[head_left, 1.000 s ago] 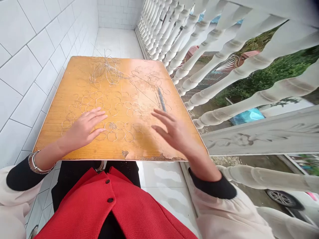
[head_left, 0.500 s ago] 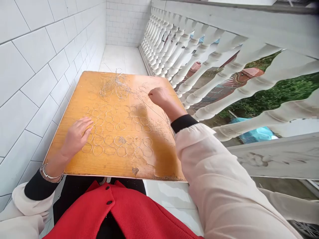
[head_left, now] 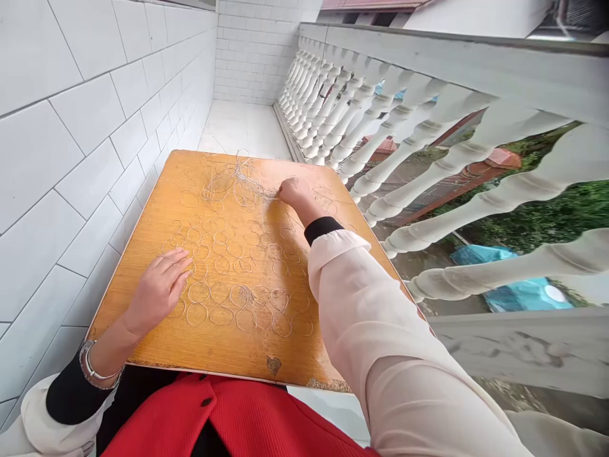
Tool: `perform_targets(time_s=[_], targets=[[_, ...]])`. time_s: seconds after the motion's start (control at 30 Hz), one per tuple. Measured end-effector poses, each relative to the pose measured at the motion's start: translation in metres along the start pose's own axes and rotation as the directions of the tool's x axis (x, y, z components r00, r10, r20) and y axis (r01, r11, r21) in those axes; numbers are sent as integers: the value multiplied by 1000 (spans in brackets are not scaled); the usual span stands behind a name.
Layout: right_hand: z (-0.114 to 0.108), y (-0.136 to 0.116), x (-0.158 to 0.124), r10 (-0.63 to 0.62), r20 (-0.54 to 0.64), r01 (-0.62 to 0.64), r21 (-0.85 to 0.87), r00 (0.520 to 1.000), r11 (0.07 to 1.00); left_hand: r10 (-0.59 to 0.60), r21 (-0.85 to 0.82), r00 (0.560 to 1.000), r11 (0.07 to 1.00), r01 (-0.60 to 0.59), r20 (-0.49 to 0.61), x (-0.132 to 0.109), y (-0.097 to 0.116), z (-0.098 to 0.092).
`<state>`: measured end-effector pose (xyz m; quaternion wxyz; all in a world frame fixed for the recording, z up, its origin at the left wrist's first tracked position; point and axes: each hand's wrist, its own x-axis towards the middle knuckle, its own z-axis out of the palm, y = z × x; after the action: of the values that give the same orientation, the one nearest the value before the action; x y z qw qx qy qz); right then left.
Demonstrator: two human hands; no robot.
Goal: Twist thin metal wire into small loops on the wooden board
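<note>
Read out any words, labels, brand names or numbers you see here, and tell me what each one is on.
None: no readable word, number or sign shows anywhere. The wooden table, wire rings, tangled wire, tiled wall, balustrade and red garment bear no lettering.

— Table (head_left: pixel 223 349)?
— Orange-brown wood veneer, smooth and glossy; worn pale in patches, chipped and rough along the near edge.
— On top of it?
— Rings (head_left: pixel 223 295) of thin bare metal wire, silvery, faintly shiny. Farther back, a tangle of wire (head_left: pixel 238 178) of the same metal.
— Clothing?
— Sleeve (head_left: pixel 380 330) of pale pink cloth, soft and matt, over a black cloth cuff (head_left: pixel 322 228). Jacket (head_left: pixel 247 425) of red cloth, coarse woven texture. Bracelet (head_left: pixel 92 368) of shiny silver metal.
— Surroundings?
— Wall (head_left: pixel 71 127) of white tiles, smooth, slightly glossy, grey joints. Floor (head_left: pixel 242 127) of pale glossy tile. Railing (head_left: pixel 428 158) white, matt, like painted stone or concrete, a little grimy.
</note>
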<state>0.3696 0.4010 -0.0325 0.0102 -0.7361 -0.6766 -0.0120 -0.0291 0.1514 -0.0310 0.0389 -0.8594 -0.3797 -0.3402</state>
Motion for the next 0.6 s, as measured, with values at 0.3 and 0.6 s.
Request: perform_targets(time_s=[0.3, 0.6], targets=[[-15, -5, -15, 29, 9, -28, -146, 1000, 989, 24, -25, 1000, 999, -24, -13, -1, 0, 4], [-59, 25, -17, 5, -209, -16, -52, 978, 999, -9, -47, 999, 999, 11, 40, -3, -2, 6]])
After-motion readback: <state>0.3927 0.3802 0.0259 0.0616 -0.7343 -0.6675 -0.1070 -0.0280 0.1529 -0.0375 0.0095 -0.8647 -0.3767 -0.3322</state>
